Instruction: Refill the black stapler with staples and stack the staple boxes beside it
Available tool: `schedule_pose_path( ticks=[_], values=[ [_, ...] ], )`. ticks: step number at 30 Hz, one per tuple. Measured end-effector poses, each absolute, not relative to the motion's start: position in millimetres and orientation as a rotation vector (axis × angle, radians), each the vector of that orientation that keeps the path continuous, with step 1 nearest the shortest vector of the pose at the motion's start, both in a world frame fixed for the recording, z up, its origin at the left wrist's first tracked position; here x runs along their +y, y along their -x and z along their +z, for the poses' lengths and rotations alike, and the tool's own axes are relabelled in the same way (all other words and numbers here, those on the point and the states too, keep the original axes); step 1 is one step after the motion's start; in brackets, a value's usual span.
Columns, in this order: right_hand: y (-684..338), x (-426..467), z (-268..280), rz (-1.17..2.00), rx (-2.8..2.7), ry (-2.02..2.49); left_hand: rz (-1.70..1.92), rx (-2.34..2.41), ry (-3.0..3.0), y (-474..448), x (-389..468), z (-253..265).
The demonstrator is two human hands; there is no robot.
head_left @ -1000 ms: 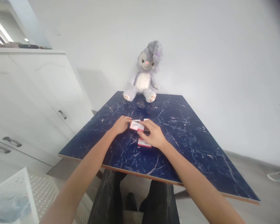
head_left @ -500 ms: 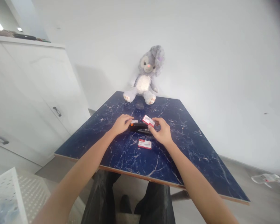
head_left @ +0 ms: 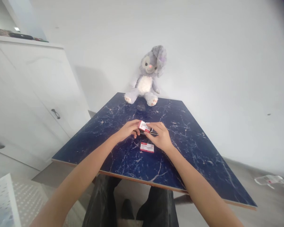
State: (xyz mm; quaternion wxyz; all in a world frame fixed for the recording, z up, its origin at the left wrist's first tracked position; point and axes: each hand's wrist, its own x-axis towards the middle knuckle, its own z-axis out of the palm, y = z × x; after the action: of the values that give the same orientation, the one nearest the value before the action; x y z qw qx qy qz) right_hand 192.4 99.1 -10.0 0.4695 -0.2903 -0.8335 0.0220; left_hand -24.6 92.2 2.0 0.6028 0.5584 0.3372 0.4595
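Note:
A small red-and-white staple box [head_left: 143,126] is raised just above the table between my two hands. My right hand [head_left: 161,135] grips its right side, thumb below and fingers on top. At the box's left end, the fingers of my left hand [head_left: 129,130] close on its edge. A black stapler [head_left: 153,133] lies beneath, mostly hidden by the box and my hands. Closer to me, a second red-and-white staple box [head_left: 147,147] lies flat on the dark blue marbled table [head_left: 123,157].
A grey plush rabbit [head_left: 146,78] sits at the table's back edge against the wall, with a dark rounded object [head_left: 140,107] between its feet. White cabinets [head_left: 33,94] stand to the left. Clear plastic packaging [head_left: 273,180] lies on the floor at right.
My right hand has brought the staple box left and slightly lower, over the stapler. My left hand has moved from the stapler's orange-marked end to the box's left end.

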Motion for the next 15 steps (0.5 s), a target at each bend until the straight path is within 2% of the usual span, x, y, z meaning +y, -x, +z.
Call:
schedule_pose_path(
  ticks=[10, 15],
  values=[
    [-192.5, 97.5, -9.6, 0.09, -2.077, 0.718, 1.153, 0.918, -1.34, 28.5, 96.8, -2.4],
    [-195.6, 100.2, -10.3, 0.148, -2.025, 0.819, 1.348, 0.986, -1.229, 33.7, 102.2, -2.3]
  ],
)
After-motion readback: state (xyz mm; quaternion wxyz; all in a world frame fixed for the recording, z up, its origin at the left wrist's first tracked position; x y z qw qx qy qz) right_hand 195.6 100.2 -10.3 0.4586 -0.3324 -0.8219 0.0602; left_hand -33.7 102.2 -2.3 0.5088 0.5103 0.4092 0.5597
